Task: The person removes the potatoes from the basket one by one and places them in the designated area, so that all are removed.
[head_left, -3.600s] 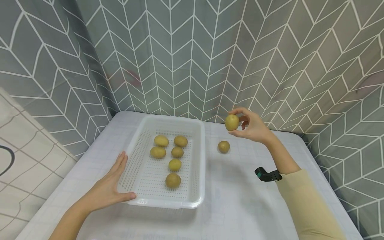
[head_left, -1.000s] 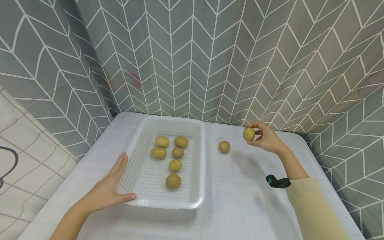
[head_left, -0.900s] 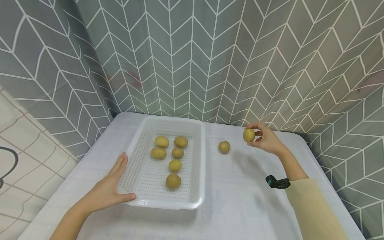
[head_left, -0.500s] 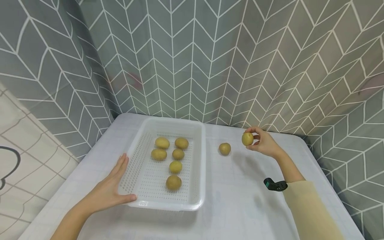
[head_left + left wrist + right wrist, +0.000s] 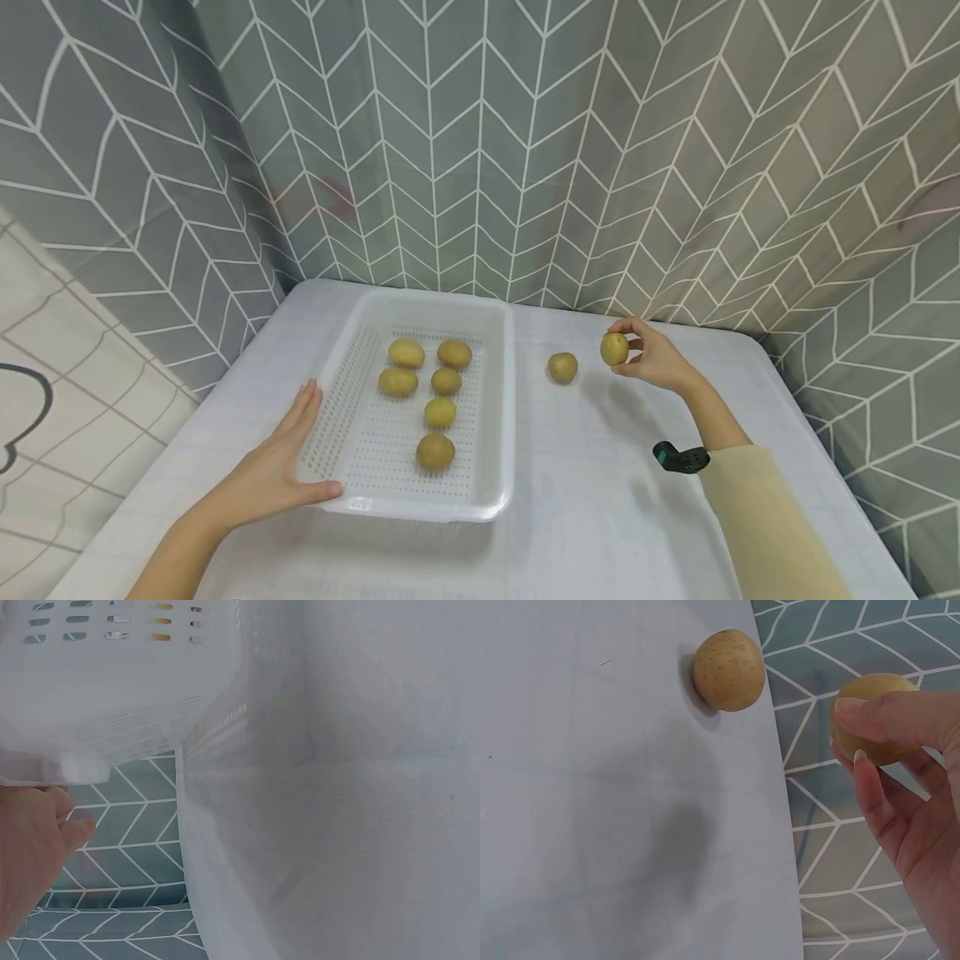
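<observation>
Your right hand [image 5: 654, 360] pinches a smooth, round, yellow potato [image 5: 614, 349] between thumb and fingers, above the white bench [image 5: 600, 525], near a round brown potato [image 5: 562, 367] lying there. Your left hand [image 5: 262, 477], thumb spread wide from extended fingers, touches the white perforated plastic basket [image 5: 412, 507], which contains six yellow-brown potatoes [image 5: 440, 412].

Your right hand [image 5: 651, 360] pinches one potato [image 5: 614, 349], raised above the white-covered worktop [image 5: 592, 517]; loose potato [image 5: 562, 367] lies near it, to the left. Your left hand [image 5: 266, 475], fingers straight, touches the white basket [image 5: 420, 507] at its left side; six potatoes [image 5: 435, 452] inside. Chevron-patterned curtain [image 5: 465, 158] hangs behind.
</observation>
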### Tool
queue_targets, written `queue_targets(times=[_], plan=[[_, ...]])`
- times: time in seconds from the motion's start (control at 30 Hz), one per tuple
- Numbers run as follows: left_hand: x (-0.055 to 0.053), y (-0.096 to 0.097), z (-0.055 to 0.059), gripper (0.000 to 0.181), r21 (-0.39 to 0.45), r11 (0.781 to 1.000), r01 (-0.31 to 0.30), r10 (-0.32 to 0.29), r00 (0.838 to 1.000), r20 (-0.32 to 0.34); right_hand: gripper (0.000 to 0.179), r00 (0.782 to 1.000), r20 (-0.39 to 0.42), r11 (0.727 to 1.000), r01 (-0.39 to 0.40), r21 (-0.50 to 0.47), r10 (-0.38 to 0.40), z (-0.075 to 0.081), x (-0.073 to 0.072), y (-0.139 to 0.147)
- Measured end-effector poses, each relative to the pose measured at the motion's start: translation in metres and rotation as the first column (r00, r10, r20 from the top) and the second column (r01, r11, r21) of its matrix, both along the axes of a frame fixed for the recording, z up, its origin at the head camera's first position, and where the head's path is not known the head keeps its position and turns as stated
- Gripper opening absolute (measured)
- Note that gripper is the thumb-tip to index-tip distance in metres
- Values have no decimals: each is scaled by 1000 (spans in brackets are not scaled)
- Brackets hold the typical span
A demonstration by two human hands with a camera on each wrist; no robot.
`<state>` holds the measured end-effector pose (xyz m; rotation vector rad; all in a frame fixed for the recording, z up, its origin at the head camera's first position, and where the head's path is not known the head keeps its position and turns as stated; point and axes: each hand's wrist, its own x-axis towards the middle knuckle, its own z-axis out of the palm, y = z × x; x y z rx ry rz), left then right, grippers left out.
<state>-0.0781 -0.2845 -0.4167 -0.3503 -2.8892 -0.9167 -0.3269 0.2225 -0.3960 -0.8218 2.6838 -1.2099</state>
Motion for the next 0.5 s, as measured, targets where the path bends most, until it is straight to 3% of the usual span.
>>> queue_targets(times=[0.23, 0.5], plan=[[0, 0, -1, 127, 4, 1000, 1, -1, 1000, -4, 58, 1000, 13, 1000, -20, -16, 21, -6, -2, -3], [0, 1, 0, 126, -5, 1000, -1, 1, 1000, -6, 55, 999, 25, 999, -35, 41, 34, -20, -6, -3]])
